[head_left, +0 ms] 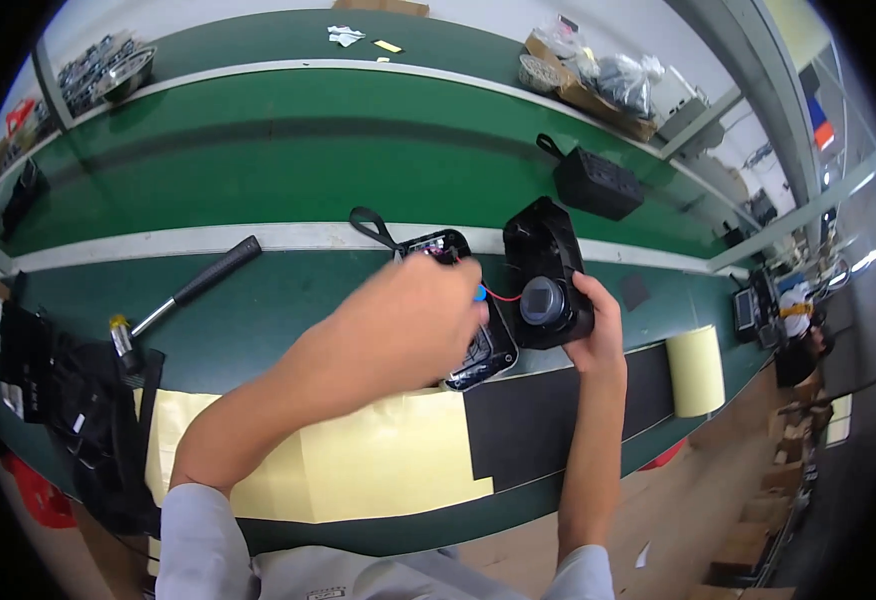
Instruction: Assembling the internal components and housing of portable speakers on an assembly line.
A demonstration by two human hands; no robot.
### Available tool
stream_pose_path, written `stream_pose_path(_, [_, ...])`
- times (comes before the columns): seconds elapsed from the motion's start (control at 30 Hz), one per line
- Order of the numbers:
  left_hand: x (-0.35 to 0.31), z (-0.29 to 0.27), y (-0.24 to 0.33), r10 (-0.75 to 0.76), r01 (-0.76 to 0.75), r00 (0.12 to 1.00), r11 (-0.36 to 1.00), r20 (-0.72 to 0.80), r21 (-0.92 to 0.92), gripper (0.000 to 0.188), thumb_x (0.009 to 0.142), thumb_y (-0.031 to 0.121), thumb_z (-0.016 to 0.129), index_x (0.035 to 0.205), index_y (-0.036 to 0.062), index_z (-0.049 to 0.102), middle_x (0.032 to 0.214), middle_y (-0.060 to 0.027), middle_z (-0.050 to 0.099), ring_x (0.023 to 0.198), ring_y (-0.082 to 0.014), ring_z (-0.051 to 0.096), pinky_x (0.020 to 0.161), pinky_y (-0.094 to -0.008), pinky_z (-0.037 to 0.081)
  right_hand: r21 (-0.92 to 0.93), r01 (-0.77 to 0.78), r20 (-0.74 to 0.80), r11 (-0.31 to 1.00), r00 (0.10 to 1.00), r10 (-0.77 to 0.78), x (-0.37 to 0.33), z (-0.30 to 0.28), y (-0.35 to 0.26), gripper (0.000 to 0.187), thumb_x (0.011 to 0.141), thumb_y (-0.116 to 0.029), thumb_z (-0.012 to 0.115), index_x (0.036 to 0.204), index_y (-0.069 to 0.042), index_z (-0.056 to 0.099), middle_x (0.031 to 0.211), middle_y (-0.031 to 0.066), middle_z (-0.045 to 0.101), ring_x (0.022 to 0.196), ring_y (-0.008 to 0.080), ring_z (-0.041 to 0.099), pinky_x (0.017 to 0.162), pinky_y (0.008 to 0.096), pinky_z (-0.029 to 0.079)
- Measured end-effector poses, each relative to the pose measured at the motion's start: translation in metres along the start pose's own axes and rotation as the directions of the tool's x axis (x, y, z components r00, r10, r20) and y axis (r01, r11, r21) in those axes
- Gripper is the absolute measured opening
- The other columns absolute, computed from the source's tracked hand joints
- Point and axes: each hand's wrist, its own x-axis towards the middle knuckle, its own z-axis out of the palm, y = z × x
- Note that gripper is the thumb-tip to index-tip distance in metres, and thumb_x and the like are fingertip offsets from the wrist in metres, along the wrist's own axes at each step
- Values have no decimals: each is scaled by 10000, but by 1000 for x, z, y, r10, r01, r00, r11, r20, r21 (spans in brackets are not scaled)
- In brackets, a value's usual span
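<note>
My left hand (428,310) is closed above one half of a black speaker housing (498,350), which has a strap loop (373,228) at its far end. Under its fingertips a small blue part (481,293) shows, and the rest of what they pinch is hidden. To the right, my right hand (600,325) grips the other housing half (538,240), tilted up, with a round speaker driver (542,300) in it. A thin red wire (503,297) runs between the two halves.
A hammer (188,290) lies at the left, near a black bag-like bundle (98,430). Yellow backing paper (388,460) and a black sheet (528,430) cover the front, with a yellow roll (696,370) at the right. A closed black speaker (598,183) rests farther back.
</note>
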Motion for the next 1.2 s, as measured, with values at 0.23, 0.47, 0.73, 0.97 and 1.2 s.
stream_pose_path(0.23, [35, 34, -73, 239, -193, 962, 937, -132, 290, 294, 802, 26, 679, 1086, 91, 717, 1115, -34, 717, 1248, -280, 549, 1006, -439, 418, -40, 206, -41, 978, 977, -208, -49, 62, -9, 303, 965, -173, 559, 1208, 7, 583, 1046, 115, 708, 912, 214, 709, 835, 348, 583])
stream_pose_path(0.47, [44, 54, -74, 234, -194, 953, 959, -191, 207, 493, 744, -43, 692, 1212, 111, 687, 1202, -47, 691, 1329, -309, 507, 1070, -462, 389, -156, 200, 12, 967, 980, -200, -68, 72, 2, 409, 980, -188, 513, 1334, 17, 513, 1063, 128, 708, 927, 208, 708, 826, 328, 580])
stream_pose_path(0.73, [53, 60, -83, 218, -197, 951, 973, -217, 117, 439, 765, -52, 655, 1175, 101, 608, 1191, -65, 685, 1307, -287, 535, 1063, -465, 391, 311, 117, 112, 943, 981, -158, -70, 60, 1, 538, 1012, -300, 431, 1402, 67, 471, 1253, 252, 645, 1157, 384, 644, 918, 518, 563])
stream_pose_path(0.97, [52, 56, -81, 277, -247, 947, 952, -164, 178, 312, 761, -15, 653, 1052, 99, 661, 1105, -61, 714, 1244, -265, 577, 1037, -441, 399, 336, 32, 53, 941, 997, -53, -67, 45, 3, 564, 990, -276, 459, 1448, 52, 436, 1375, 262, 571, 1204, 408, 615, 959, 548, 541])
stream_pose_path(1.2, [52, 43, -82, 391, -384, 920, 902, 4, 200, 163, 714, 35, 637, 735, 122, 773, 981, 18, 752, 1187, -258, 600, 1031, -404, 377, -355, 304, 63, 884, 951, -302, -78, 82, 10, 592, 952, -159, 503, 1503, 7, 365, 1267, 115, 618, 1052, 172, 657, 902, 302, 536])
